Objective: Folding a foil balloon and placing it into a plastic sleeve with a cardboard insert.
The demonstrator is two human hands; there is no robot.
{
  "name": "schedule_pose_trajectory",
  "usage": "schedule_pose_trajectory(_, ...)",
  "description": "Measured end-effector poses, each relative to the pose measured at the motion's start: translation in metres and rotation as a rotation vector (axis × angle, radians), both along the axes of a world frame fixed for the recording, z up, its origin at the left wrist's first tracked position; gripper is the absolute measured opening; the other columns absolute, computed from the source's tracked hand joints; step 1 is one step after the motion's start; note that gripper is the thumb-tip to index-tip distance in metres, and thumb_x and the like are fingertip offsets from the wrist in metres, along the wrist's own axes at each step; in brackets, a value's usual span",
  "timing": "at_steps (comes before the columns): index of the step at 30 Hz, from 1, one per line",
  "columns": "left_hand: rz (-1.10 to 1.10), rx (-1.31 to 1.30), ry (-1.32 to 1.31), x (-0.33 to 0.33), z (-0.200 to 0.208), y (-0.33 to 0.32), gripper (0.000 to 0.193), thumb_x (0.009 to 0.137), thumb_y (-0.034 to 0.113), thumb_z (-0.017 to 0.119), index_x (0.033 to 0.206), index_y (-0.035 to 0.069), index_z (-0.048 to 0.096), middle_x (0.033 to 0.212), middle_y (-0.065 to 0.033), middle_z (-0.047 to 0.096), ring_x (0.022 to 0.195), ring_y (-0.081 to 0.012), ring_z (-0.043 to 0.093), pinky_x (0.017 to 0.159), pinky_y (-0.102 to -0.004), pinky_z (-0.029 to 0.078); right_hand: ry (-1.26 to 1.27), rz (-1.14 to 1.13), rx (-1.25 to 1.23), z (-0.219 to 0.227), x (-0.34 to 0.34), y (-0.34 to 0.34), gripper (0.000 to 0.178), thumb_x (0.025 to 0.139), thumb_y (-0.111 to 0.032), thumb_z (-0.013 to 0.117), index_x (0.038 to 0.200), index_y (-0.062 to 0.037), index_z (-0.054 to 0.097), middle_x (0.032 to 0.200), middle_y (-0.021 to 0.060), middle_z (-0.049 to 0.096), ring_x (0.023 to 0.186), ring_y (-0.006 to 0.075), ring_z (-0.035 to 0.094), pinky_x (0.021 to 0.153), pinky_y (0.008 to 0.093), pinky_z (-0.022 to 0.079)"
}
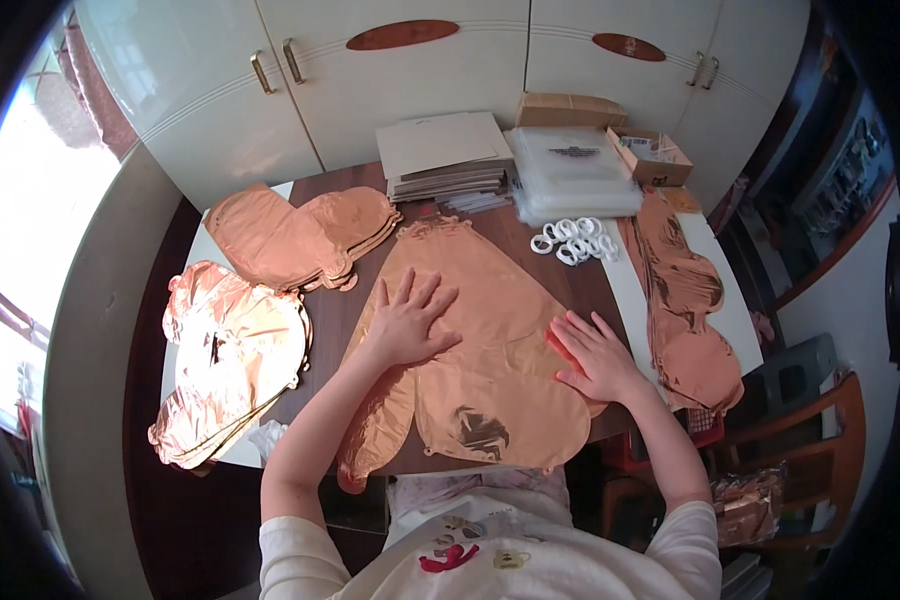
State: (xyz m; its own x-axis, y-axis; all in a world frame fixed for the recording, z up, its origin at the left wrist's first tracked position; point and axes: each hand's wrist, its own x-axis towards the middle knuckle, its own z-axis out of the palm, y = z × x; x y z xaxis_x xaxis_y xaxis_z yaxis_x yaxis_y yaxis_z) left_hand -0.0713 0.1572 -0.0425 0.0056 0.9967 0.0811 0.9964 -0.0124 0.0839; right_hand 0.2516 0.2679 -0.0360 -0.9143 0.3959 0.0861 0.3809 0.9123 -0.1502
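Note:
A flat, uninflated copper-coloured foil balloon (510,350) lies in front of me on the brown table, reaching its near edge. My left hand (410,322) rests flat on its left part with the fingers spread. My right hand (598,360) lies on its right edge, fingers stretched out. A small red patch (564,346) shows beside the thumb and forefinger of that hand; I cannot make out what it is. Another folded piece of copper foil (382,440) sticks out from under the balloon at the lower left, below my left forearm.
Stacks of flat foil balloons lie at the far left (270,240), near left (235,350) and right (685,320). Toward the back are grey cardboard sheets (440,145), clear plastic bags (575,175), a small open box (650,155) and several white rings (575,240). A wooden chair (840,440) stands at right.

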Motion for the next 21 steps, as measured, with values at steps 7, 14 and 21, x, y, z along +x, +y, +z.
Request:
schedule_pose_trajectory(7, 0.014, -0.021, -0.004, -0.0012, -0.0024, 0.0008, 0.075, 0.081, 0.070, 0.041, 0.143, 0.028, 0.034, 0.150, -0.0072, 0.028, 0.140, -0.0385, 0.018, 0.105, -0.0680, 0.009, 0.028, 0.014, 0.003, -0.0014, 0.0001, 0.0006, 0.070, 0.089, -0.052, 0.048, 0.142, -0.0083, 0.034, 0.145, 0.0093, 0.038, 0.137, 0.0254, 0.029, 0.112, 0.0474, 0.018)
schedule_pose_trajectory(14, 0.011, -0.040, 0.007, 0.0009, 0.0015, 0.0021, 0.079, 0.079, 0.074, 0.040, 0.143, 0.029, 0.033, 0.151, -0.0071, 0.028, 0.140, -0.0389, 0.016, 0.105, -0.0682, 0.008, 0.051, 0.022, 0.018, -0.0038, 0.0004, 0.0030, 0.065, 0.089, -0.052, 0.048, 0.139, -0.0111, 0.040, 0.143, 0.0079, 0.041, 0.135, 0.0253, 0.033, 0.111, 0.0479, 0.021)
schedule_pose_trajectory(21, 0.013, -0.048, 0.003, 0.0001, 0.0003, 0.0022, 0.081, 0.078, 0.075, 0.041, 0.144, 0.029, 0.031, 0.151, -0.0074, 0.027, 0.140, -0.0398, 0.015, 0.105, -0.0682, 0.007, 0.067, 0.021, 0.009, -0.0008, -0.0012, 0.0027, 0.064, 0.088, -0.051, 0.050, 0.138, -0.0111, 0.041, 0.143, 0.0077, 0.041, 0.135, 0.0250, 0.033, 0.111, 0.0479, 0.022)
